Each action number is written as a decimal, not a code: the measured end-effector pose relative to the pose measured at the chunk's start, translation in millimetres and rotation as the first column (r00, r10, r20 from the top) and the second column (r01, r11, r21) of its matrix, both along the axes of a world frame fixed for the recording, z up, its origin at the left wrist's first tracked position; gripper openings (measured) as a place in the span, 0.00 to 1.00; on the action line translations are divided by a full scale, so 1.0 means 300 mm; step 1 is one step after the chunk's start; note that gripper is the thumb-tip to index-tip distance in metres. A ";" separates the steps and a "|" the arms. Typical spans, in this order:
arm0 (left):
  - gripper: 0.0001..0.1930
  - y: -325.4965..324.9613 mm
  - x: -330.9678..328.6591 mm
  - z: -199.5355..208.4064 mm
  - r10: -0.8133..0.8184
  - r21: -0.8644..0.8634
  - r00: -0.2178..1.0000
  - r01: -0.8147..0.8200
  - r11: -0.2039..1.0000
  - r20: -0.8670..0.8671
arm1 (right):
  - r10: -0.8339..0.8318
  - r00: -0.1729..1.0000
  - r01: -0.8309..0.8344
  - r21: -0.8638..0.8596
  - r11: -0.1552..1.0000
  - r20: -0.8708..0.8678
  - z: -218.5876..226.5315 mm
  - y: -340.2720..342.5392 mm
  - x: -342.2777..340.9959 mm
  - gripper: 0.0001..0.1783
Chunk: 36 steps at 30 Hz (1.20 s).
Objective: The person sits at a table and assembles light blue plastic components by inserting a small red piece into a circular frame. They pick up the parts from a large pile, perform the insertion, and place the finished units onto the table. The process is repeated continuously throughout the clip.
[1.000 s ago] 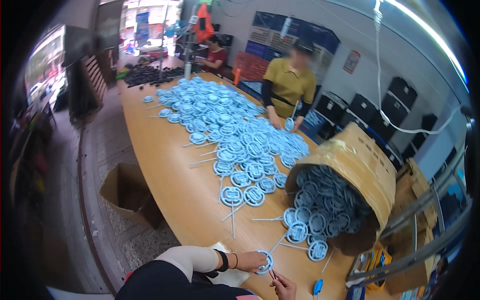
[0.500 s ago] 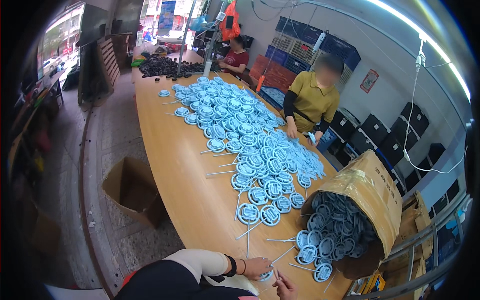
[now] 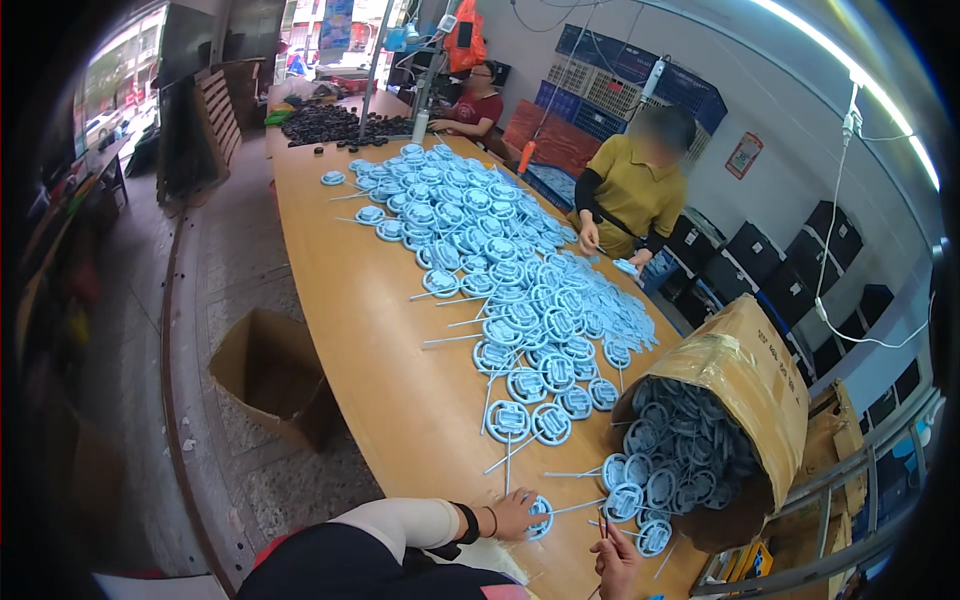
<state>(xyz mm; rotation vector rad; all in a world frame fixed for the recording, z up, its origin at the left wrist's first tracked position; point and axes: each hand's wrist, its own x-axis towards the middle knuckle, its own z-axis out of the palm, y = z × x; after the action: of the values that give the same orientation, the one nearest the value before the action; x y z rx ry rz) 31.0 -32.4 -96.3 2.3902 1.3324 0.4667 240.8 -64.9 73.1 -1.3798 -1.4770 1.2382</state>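
My left hand (image 3: 514, 515) grips the edge of a light-blue round plastic part (image 3: 540, 518) lying on the near end of the table; a thin stem juts from it to the right. To its right, my right hand (image 3: 617, 564) is closed around a thin, dark reddish tool (image 3: 603, 527) pointing away from me; its exact kind is too small to tell. Beyond my hands, several similar round parts with stems (image 3: 507, 421) lie at the near end of a large light-blue pile (image 3: 480, 230).
A tipped cardboard box (image 3: 740, 365) spills darker blue-grey round parts (image 3: 690, 440) at the right. An open carton (image 3: 265, 370) stands on the floor at left. A co-worker in a yellow shirt (image 3: 640, 190) handles parts across the table (image 3: 370, 400); another person in red (image 3: 475, 110) sits farther back.
My left hand and its round part have moved slightly farther up the table. My right hand has shifted right, away from the left, with the thin tool still in it.
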 end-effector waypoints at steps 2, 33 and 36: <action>0.32 0.007 -0.005 -0.038 0.034 0.020 0.999 -0.035 0.999 0.041 | 0.017 1.000 -0.017 -0.016 1.000 -0.020 0.028 -0.014 -0.046 0.17; 0.14 0.073 -0.122 0.055 0.747 -0.918 0.548 0.328 0.221 0.376 | 0.175 0.979 -0.176 0.007 0.984 0.106 -0.202 -0.004 0.042 0.16; 0.19 0.056 -0.093 0.078 0.742 -0.887 0.501 0.357 0.293 0.446 | 0.208 0.963 -0.212 0.006 0.977 0.171 -0.222 -0.037 0.023 0.17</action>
<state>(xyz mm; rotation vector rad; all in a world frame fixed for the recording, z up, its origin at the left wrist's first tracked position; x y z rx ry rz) 3.2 -15.7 -72.9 0.6302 0.9417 0.5699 247.8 -75.9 6.3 -1.3669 -1.7895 1.2518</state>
